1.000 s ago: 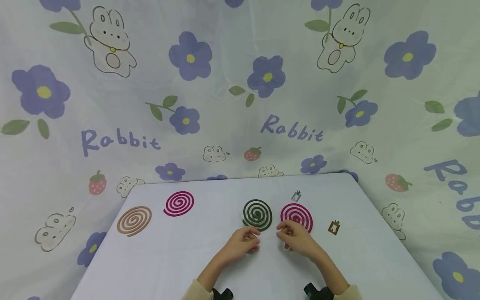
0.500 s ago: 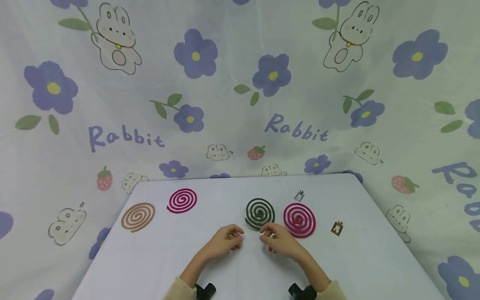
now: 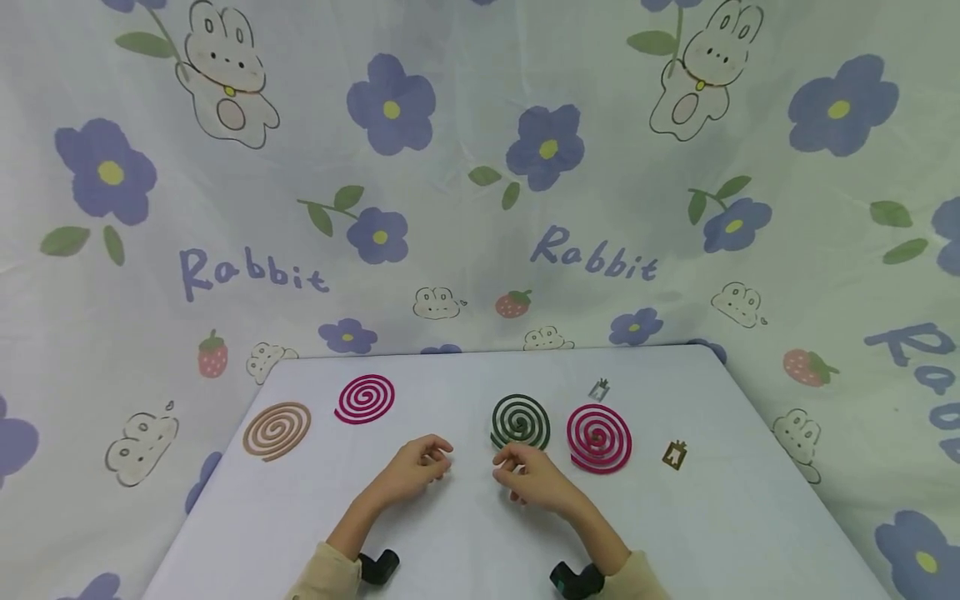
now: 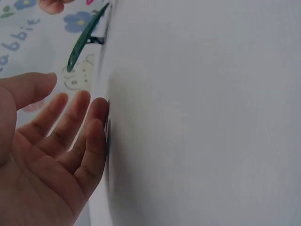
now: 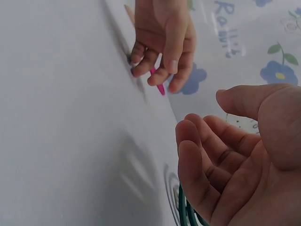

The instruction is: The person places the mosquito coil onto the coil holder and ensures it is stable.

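My left hand [image 3: 411,473] hovers low over the table with loosely bent fingers and holds nothing. To its right, my right hand [image 3: 534,479] is likewise relaxed with nothing in it, its fingers overlapping the near edge of a dark green mosquito coil [image 3: 521,422] in the head view. That coil [image 4: 87,40] stands tilted on a small support in the left wrist view. Right of it is a magenta mosquito coil [image 3: 599,440]. A second magenta coil [image 3: 364,399] and a tan coil [image 3: 277,431] lie on the left side of the table.
A small silver metal stand [image 3: 599,389] lies behind the right magenta coil, and a gold-coloured one [image 3: 675,455] lies to its right. The white table [image 3: 720,533] ends at a patterned curtain [image 3: 465,208]. Each wrist bears a black camera [image 3: 380,567].
Both hands have moved left. The right hand has come off the right magenta coil to the front of the green one, and the left hand has drawn away from the green coil.
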Tool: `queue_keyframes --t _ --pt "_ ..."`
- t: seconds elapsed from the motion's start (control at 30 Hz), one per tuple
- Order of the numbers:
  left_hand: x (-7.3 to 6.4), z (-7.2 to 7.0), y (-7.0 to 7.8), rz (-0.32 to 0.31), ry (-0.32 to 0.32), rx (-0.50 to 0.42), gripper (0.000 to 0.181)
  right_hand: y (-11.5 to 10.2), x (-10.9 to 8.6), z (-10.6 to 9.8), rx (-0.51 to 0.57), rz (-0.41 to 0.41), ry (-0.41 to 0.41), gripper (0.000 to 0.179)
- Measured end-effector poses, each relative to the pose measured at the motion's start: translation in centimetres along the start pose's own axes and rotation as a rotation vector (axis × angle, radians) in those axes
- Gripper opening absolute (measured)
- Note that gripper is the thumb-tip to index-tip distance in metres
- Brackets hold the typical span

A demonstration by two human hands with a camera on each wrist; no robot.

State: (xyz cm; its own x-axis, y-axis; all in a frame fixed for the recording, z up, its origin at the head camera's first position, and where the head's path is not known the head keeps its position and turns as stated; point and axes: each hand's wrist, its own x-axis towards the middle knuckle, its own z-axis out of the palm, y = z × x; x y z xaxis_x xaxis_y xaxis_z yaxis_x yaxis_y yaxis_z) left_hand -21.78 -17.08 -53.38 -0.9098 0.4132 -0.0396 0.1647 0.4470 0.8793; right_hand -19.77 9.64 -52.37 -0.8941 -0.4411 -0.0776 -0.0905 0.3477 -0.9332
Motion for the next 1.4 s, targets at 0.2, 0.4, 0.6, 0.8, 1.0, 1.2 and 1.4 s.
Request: queue_keyframes --t 0.2,0.4,0.6,0.8,1.0,1.2,1.4 --pt "-0.3 -1.4 -0.8 -0.022 0.032 0.067 0.024 0.0 0.8 1.4 0.024 0.016 -0.014 0.026" --pt "0.0 -3.2 -2.0 -0.028 0.086 0.105 0.022 0.0 1.2 2.4 0.057 0.029 -0.014 0.022" --pt "0.5 -5.8 -3.3 -0.051 0.165 0.101 0.022 0.2 1.7 3.2 0.062 0.030 -0.021 0.018" --pt "0.8 -8.5 -4.6 -0.055 0.269 0.138 0.021 -0.1 2.3 3.8 0.072 0.003 -0.020 0.017" --pt "1.0 -10.6 -6.2 -0.063 0.362 0.189 0.019 -0.3 3.1 4.8 0.081 -0.016 -0.015 0.012" --pt "1.3 -11.8 -7.5 -0.103 0.459 0.243 0.019 -0.3 3.9 5.4 0.077 -0.006 0.003 0.009" --pt "1.4 -12.4 -7.9 -0.096 0.511 0.254 0.020 -0.5 4.4 5.8 0.098 -0.005 0.019 0.007"
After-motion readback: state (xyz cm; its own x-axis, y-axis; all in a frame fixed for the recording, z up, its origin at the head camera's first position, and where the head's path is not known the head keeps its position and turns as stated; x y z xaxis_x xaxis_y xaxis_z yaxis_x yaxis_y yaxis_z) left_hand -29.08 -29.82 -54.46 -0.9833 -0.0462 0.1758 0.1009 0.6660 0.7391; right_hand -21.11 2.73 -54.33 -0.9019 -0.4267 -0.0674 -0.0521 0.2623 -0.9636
